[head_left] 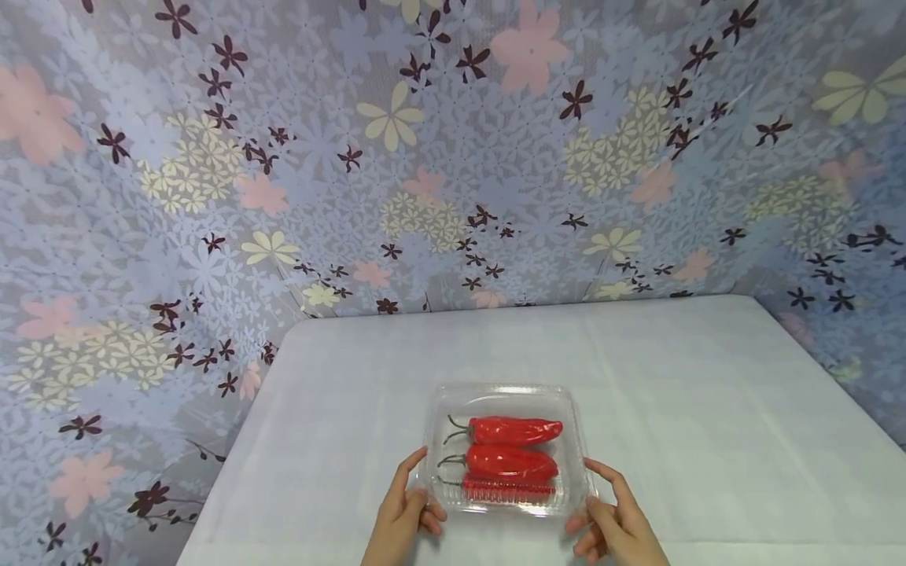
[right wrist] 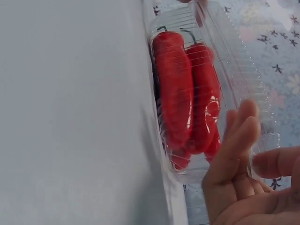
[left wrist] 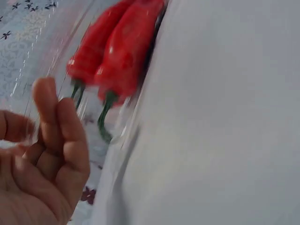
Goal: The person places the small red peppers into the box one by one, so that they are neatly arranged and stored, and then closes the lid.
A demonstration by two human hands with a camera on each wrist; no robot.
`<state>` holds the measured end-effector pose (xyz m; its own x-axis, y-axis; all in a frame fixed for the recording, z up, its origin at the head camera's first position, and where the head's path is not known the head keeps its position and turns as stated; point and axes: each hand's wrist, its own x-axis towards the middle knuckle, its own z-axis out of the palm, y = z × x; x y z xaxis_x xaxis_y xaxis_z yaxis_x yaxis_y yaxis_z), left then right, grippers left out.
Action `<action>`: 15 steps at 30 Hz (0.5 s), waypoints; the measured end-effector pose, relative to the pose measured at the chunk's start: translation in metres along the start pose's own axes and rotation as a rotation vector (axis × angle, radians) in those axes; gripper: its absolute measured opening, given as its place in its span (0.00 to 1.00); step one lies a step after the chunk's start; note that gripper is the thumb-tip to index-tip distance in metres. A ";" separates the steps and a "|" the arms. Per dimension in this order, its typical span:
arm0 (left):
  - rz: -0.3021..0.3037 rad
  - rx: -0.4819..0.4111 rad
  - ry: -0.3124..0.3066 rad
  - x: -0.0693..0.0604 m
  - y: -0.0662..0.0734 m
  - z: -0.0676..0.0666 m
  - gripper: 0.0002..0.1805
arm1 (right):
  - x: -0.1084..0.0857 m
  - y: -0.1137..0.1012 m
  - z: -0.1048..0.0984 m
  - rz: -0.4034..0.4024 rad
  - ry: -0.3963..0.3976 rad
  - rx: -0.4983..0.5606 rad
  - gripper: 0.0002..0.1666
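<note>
A clear plastic clamshell box [head_left: 572, 409] with ribbed sides is near the front of the table. Inside lie red peppers with green stems, such as the upper pepper [head_left: 513, 431] and the one below it [head_left: 511, 462]. The lowest shows only through the ribbed front wall. My left hand [head_left: 406, 507] holds the left rim between thumb and index finger. On the opposite side, my right hand [head_left: 614, 515] pinches the right rim likewise. In the right wrist view, the other fingers of the right hand [right wrist: 243, 173] are bent beside the box wall.
White cloth covers the table [head_left: 354, 409], whose far edge meets a flowered curtain [head_left: 425, 157]. The curtain also hangs along the left and right sides.
</note>
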<state>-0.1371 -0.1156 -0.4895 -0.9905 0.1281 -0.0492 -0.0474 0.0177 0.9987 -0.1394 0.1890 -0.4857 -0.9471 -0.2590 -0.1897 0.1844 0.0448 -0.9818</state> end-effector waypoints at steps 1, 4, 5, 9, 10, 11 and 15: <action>-0.007 -0.030 0.010 0.000 -0.001 0.001 0.32 | 0.001 0.001 0.001 -0.025 -0.004 0.009 0.24; -0.012 -0.072 0.041 -0.001 -0.002 0.004 0.32 | 0.002 0.005 0.001 -0.119 -0.012 0.029 0.25; -0.005 -0.084 0.046 -0.001 -0.003 0.005 0.32 | 0.002 0.006 0.001 -0.155 -0.018 0.040 0.26; 0.017 -0.127 0.045 -0.003 -0.005 0.006 0.32 | 0.002 0.012 0.000 -0.254 -0.057 0.089 0.29; 0.020 -0.135 0.040 -0.003 -0.005 0.006 0.32 | 0.002 0.012 0.000 -0.272 -0.061 0.099 0.29; 0.023 -0.137 0.033 -0.003 -0.005 0.005 0.33 | 0.003 0.013 0.000 -0.284 -0.063 0.105 0.30; 0.023 -0.089 0.014 0.003 -0.003 0.002 0.33 | 0.010 0.010 -0.001 -0.329 -0.064 0.100 0.28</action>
<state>-0.1395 -0.1129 -0.4932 -0.9932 0.1135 -0.0265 -0.0349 -0.0733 0.9967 -0.1473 0.1881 -0.4970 -0.9423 -0.3035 0.1409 -0.1003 -0.1455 -0.9843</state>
